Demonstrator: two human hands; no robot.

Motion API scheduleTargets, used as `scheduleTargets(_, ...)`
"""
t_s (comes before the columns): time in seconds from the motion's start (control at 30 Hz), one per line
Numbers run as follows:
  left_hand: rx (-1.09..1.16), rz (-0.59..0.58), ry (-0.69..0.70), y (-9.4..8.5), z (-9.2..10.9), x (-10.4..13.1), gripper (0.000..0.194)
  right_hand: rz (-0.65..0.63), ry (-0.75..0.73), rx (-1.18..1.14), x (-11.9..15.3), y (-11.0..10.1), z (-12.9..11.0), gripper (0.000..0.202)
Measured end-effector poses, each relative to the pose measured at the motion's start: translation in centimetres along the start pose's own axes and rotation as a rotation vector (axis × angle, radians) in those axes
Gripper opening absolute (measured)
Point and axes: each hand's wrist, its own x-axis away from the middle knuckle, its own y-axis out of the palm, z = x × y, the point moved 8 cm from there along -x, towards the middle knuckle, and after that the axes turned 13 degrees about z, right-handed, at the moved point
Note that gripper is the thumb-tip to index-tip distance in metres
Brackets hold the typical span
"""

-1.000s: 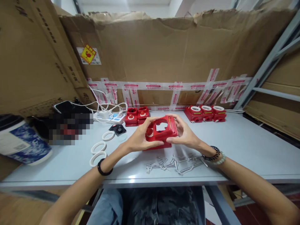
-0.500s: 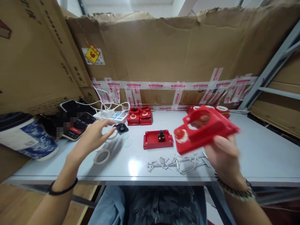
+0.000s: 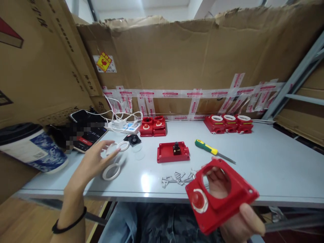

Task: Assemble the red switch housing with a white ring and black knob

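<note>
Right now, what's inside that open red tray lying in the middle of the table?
The red tray holds a small black part near its right end, with a rounded dark top. The tray floor left of it looks bare; whatever is beneath the part is covered.

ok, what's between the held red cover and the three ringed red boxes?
Head view: green-and-yellow screwdriver, on the table beyond the red cover.

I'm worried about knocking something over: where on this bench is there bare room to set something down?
Widest: the bench right of the screwdriver. Smaller: at the back, between the paired red boxes and the three ringed ones. Crowded: the left, with cup, phone and white rings, and front centre, with screws.
</note>
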Motion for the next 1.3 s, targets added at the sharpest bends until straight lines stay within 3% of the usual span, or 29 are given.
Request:
scheduleTargets(0.07, 0.155, 0.163, 0.072, -1.4, 4.7, -0.5, 0.047, 0.065, 0.019, -0.092, -3.6, 0.5, 0.1, 0.067)
scheduleTargets(0.1, 0.250, 0.175, 0.118, -1.4, 7.3, -0.7, 0.043, 0.098, 0.041, -0.144, -5.0, 0.3, 0.1, 0.059)
scheduleTargets(0.23, 0.612, 0.026, 0.304, 1.0, 17.2, -1.4, 0.034, -0.009, 0.157, -0.086, -7.7, 1.1, -0.7, 0.037)
scheduleTargets(0.37, 0.947, -0.109, 0.237, 4.1, 21.3, -2.2, 0.030, -0.196, 0.149, 0.007, -9.2, 3.6, -2.5, 0.036)
scheduleTargets(0.47, 1.080, -0.092, 0.196, 5.4, 21.9, -2.2, 0.030, -0.199, 0.104, 0.026, -10.6, 4.7, -2.5, 0.035)
scheduleTargets(0.6, 1.115, -0.037, 0.163, 6.1, 21.9, -1.9, 0.031, -0.089, 0.066, -0.043, -11.5, 5.5, -1.7, 0.032)
scheduleTargets(0.83, 1.150, 0.085, 0.094, 6.3, 20.9, -3.7, 0.032, -0.158, 0.050, 0.010, -13.4, 7.9, -0.8, 0.036)
scheduleTargets(1.07, 1.186, -0.026, 0.073, 8.2, 20.1, -3.3, 0.039, -0.217, 0.109, 0.032, -14.1, 7.2, 0.8, 0.041)
scheduleTargets(1.3, 1.177, -0.103, 0.127, 8.1, 20.0, -3.0, 0.045, -0.291, 0.126, 0.026, -13.8, 6.7, 1.0, 0.047)
